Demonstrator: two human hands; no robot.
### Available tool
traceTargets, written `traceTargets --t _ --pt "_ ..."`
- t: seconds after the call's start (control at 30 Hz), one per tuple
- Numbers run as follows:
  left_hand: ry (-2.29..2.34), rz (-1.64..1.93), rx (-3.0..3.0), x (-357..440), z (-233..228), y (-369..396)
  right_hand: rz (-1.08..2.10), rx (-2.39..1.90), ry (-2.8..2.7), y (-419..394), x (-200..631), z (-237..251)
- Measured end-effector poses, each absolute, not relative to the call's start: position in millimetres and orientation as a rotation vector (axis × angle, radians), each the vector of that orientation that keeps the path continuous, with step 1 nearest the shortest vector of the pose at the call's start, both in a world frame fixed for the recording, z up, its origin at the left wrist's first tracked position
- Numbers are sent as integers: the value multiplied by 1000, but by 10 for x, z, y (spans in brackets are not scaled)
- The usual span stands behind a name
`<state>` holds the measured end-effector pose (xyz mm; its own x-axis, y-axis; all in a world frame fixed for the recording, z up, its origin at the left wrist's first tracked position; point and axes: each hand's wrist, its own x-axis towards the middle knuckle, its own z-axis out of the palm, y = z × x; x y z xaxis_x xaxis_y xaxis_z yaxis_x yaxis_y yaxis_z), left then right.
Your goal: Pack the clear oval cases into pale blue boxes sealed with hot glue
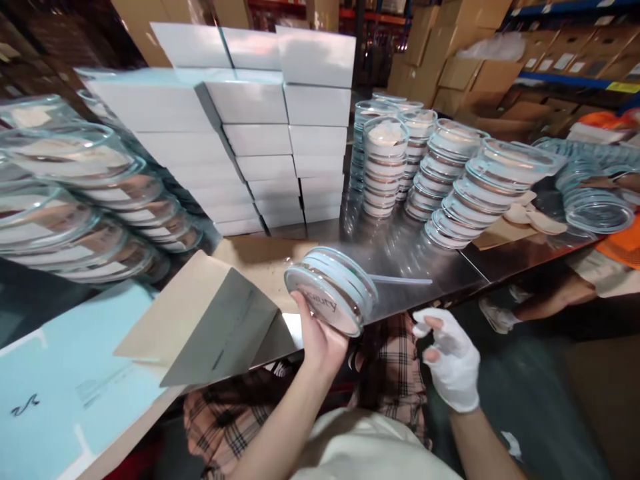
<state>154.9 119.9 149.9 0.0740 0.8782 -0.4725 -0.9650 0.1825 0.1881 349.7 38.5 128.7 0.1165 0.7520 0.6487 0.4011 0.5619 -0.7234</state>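
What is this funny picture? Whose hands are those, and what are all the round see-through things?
The camera sits on a person's head, looking down at a shiny metal table. The two hands are that person's. The left hand is bare and holds a round glass container with a pale blue lid, tipped on its side. The right hand wears a white glove and holds nothing. On the table stand stacks of glass containers, white boxes and folded cardboard.

Glossy clear plastic jar point(331, 298); shiny metal table point(400, 247); matt cardboard boxes point(260, 127).
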Motion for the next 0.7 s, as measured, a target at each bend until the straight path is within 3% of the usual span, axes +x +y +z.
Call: traceTargets --t 0.17,0.7 --pt "549 1299 -109 1703 1462 1017 -138 -1184 -1746 657 3212 1192" --pt "760 1605 65 1906 1208 903 -383 -1267 -1657 895 3142 785"
